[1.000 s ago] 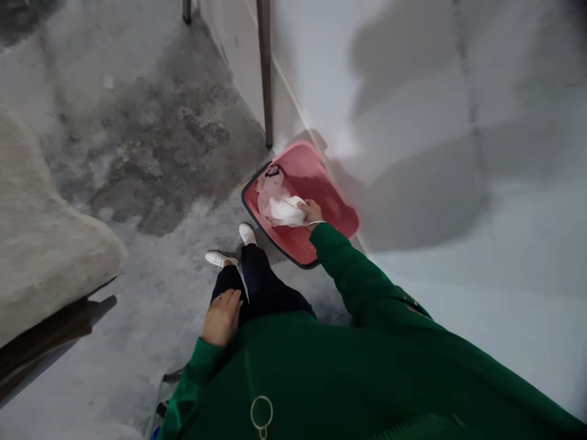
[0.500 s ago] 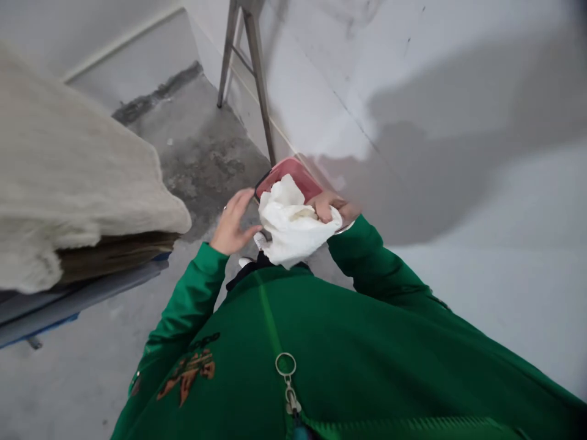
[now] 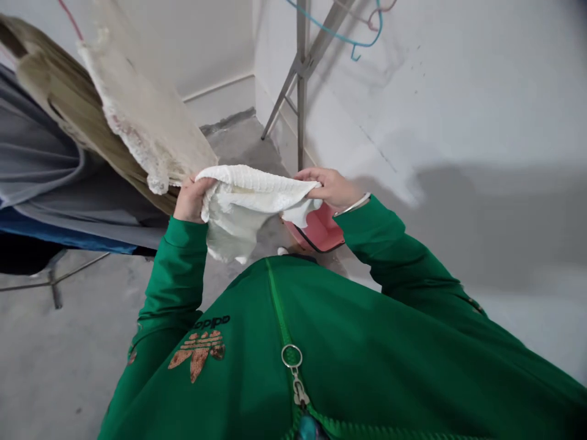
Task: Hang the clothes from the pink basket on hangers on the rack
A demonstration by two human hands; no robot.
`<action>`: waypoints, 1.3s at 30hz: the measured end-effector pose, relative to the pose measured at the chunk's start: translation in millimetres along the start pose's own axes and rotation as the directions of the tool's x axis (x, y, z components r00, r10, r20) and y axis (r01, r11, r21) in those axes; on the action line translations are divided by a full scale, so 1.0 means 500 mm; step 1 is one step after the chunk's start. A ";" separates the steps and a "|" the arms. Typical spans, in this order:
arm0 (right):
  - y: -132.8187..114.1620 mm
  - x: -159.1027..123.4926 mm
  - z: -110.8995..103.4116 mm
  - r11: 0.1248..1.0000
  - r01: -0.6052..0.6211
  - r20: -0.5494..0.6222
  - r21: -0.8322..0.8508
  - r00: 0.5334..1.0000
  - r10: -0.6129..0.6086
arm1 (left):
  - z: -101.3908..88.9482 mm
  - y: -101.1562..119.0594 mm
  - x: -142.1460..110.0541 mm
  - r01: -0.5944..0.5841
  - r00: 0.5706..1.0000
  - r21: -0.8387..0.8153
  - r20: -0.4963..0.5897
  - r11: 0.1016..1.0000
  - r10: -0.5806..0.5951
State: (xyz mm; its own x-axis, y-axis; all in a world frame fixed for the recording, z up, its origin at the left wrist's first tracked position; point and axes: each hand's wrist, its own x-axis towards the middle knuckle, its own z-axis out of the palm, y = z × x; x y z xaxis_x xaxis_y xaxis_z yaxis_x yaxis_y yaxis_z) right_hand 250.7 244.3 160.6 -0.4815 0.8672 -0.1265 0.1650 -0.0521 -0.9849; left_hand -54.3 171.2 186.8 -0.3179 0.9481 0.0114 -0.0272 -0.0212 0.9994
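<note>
A white textured towel (image 3: 241, 205) hangs stretched between my two hands at chest height. My left hand (image 3: 190, 198) pinches its left corner, and my right hand (image 3: 330, 187) grips its upper edge from the right. Below the towel, a pink plastic basket (image 3: 318, 229) with a dark rim sits on the floor, partly hidden by the cloth and my right hand. Its contents are hidden. The sleeves of my green zip jacket run up to both wrists.
A cream knitted cloth (image 3: 147, 116) and an olive fabric (image 3: 59, 91) drape over a grey-covered rack (image 3: 36, 183) at left, close to my left hand. A metal stand (image 3: 300, 79) with wire hangers (image 3: 353, 30) stands against the white wall (image 3: 458, 79).
The towel has risen from the basket and is now spread open between both hands. My view has tilted up, showing more of the stand and the draped cloths.
</note>
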 end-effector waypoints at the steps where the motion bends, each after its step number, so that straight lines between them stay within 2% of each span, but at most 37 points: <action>1: -0.003 0.003 -0.001 1.000 0.009 0.071 -0.018 0.997 -0.007 | -0.005 0.016 -0.008 0.002 1.000 -0.024 -0.024 1.000 -0.003; 4: -0.034 0.006 0.002 0.996 0.048 0.311 0.080 0.948 -0.071 | -0.010 0.055 -0.032 -0.041 0.997 -0.059 -0.071 0.997 0.037; 6: -0.057 0.004 0.011 0.987 0.031 0.477 0.160 0.873 -0.105 | -0.005 0.073 -0.046 -0.080 0.990 -0.030 -0.115 0.996 0.076; 8: -0.069 0.004 0.022 0.991 0.003 0.605 0.136 0.792 -0.085 | 0.004 0.085 -0.056 -0.103 0.985 0.003 -0.139 0.995 0.103; 9: -0.071 0.006 0.026 0.996 -0.002 0.638 0.093 0.768 -0.058 | 0.008 0.090 -0.059 -0.105 0.985 0.021 -0.136 0.994 0.107; 10: -0.070 0.010 0.028 0.999 0.000 0.645 0.050 0.763 -0.033 | 0.011 0.094 -0.062 -0.105 0.986 0.042 -0.127 0.994 0.109; 12: -0.065 0.023 0.023 1.000 0.021 0.597 0.009 0.802 -0.022 | 0.012 0.102 -0.066 -0.127 0.984 0.094 -0.116 0.987 0.138; 15: -0.069 0.046 -0.003 0.988 0.131 0.415 0.083 0.897 -0.154 | 0.004 0.116 -0.067 -0.209 0.955 0.169 -0.175 0.963 0.238; 17: -0.084 0.058 -0.024 0.966 0.244 0.305 0.089 0.916 -0.259 | -0.002 0.128 -0.065 -0.219 0.936 0.199 -0.234 0.955 0.263; 19: -0.107 0.067 -0.043 0.935 0.353 0.261 0.023 0.901 -0.346 | -0.007 0.139 -0.061 -0.197 0.928 0.201 -0.277 0.960 0.248; 21: -0.131 0.076 -0.058 0.884 0.459 0.261 -0.084 0.867 -0.425 | -0.011 0.148 -0.058 -0.198 0.921 0.181 -0.302 0.963 0.247; 24: -0.154 0.097 -0.075 0.749 0.597 0.262 -0.288 0.801 -0.537 | -0.019 0.155 -0.064 -0.286 0.904 0.155 -0.283 0.946 0.320; 26: -0.157 0.119 -0.079 0.646 0.634 0.222 -0.425 0.765 -0.604 | -0.015 0.162 -0.084 -0.409 0.886 0.135 -0.178 0.902 0.428; 27: -0.155 0.132 -0.077 0.606 0.632 0.174 -0.483 0.747 -0.641 | -0.006 0.167 -0.098 -0.466 0.875 0.129 -0.081 0.875 0.477; 29: -0.147 0.156 -0.065 0.565 0.587 0.019 -0.580 0.703 -0.711 | 0.033 0.179 -0.133 -0.560 0.825 0.134 0.181 0.818 0.536; 30: -0.142 0.166 -0.054 0.563 0.548 -0.074 -0.619 0.674 -0.735 | 0.062 0.183 -0.152 -0.582 0.792 0.163 0.338 0.796 0.509; 31: -0.137 0.174 -0.041 0.572 0.507 -0.156 -0.645 0.645 -0.748 | 0.097 0.186 -0.169 -0.629 0.729 0.174 0.471 0.757 0.497; 32: -0.133 0.179 -0.027 0.590 0.477 -0.215 -0.652 0.630 -0.746 | 0.134 0.185 -0.183 -0.695 0.628 0.156 0.607 0.702 0.487; 33: -0.130 0.181 -0.011 0.619 0.465 -0.248 -0.633 0.635 -0.732 | 0.173 0.180 -0.194 -0.741 0.540 0.146 0.710 0.655 0.453; 34: -0.127 0.181 0.004 0.656 0.471 -0.257 -0.590 0.661 -0.705 | 0.211 0.171 -0.202 -0.781 0.469 0.147 0.780 0.607 0.415; 35: -0.126 0.179 0.018 0.702 0.484 -0.245 -0.523 0.703 -0.667 | 0.246 0.158 -0.206 -0.811 0.424 0.169 0.830 0.560 0.363; 37: -0.127 0.169 0.044 0.808 0.480 -0.176 -0.342 0.812 -0.557 | 0.299 0.129 -0.208 -0.850 0.382 0.226 0.886 0.475 0.262; 39: -0.129 0.153 0.066 0.885 0.438 -0.070 -0.157 0.889 -0.453 | 0.322 0.105 -0.205 -0.872 0.356 0.248 0.913 0.421 0.199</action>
State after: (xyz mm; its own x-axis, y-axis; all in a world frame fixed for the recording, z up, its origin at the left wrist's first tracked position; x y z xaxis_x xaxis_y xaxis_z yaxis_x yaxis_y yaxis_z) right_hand 175.0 297.7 210.4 -0.4422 0.8293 0.3417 0.0703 0.4118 -0.9085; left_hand 129.3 124.1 243.3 0.7470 0.6228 0.2326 0.5008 -0.7572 0.4192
